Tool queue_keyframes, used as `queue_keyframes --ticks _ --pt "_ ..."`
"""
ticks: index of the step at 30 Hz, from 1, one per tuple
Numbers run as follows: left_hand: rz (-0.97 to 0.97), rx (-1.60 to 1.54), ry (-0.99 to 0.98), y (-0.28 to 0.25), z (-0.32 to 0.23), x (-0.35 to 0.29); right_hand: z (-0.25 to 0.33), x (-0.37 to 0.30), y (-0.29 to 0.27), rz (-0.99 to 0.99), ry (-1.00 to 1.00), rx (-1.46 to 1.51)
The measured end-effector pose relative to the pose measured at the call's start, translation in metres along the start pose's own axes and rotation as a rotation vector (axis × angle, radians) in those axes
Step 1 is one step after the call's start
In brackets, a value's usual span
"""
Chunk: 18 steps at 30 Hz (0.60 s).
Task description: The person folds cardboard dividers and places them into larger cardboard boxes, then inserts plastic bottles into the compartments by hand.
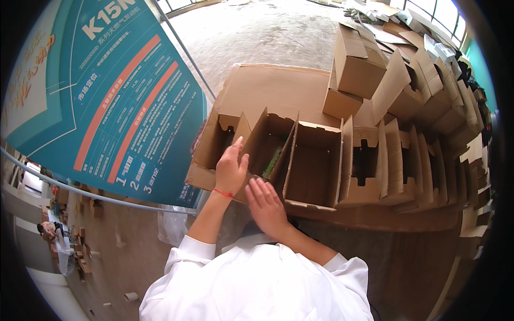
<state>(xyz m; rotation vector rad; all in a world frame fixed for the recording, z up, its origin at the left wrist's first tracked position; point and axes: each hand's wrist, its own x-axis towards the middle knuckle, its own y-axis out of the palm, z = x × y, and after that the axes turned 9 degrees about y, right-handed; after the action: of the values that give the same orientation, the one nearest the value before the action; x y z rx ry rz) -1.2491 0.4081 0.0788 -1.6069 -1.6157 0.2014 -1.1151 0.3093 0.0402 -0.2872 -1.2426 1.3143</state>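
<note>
My left hand (pixel 230 169) is open over the near side of the leftmost cardboard box (pixel 208 144), its fingers pointing up along the box's raised flap. Whether it touches the flap I cannot tell. Beside it, my right hand (pixel 266 207) is open, fingers stretched out against the near side of the second cardboard box (pixel 267 131). A narrow green item (pixel 272 163) lies inside that second box. Immediately right stands another open box (pixel 315 160) with its brown inside showing. A red string (pixel 224 192) circles my left wrist.
Several open cardboard boxes (pixel 365 166) continue in a row to the right. Two closed boxes (pixel 360 64) are stacked behind them on a brown cardboard-covered table (pixel 278 88). A large teal printed banner (pixel 134 112) leans on the left. Cardboard and white scraps pile up at the back right.
</note>
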Motion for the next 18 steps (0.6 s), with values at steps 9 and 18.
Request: queue_keyframes --ticks 9,18 --pt "0.275 0.358 0.062 -0.008 0.022 0.000 -0.015 0.017 0.046 0.076 0.151 -0.400" --pt "0.352 0.468 0.478 0.014 0.038 0.079 -0.022 0.014 0.058 0.203 0.301 -0.236"
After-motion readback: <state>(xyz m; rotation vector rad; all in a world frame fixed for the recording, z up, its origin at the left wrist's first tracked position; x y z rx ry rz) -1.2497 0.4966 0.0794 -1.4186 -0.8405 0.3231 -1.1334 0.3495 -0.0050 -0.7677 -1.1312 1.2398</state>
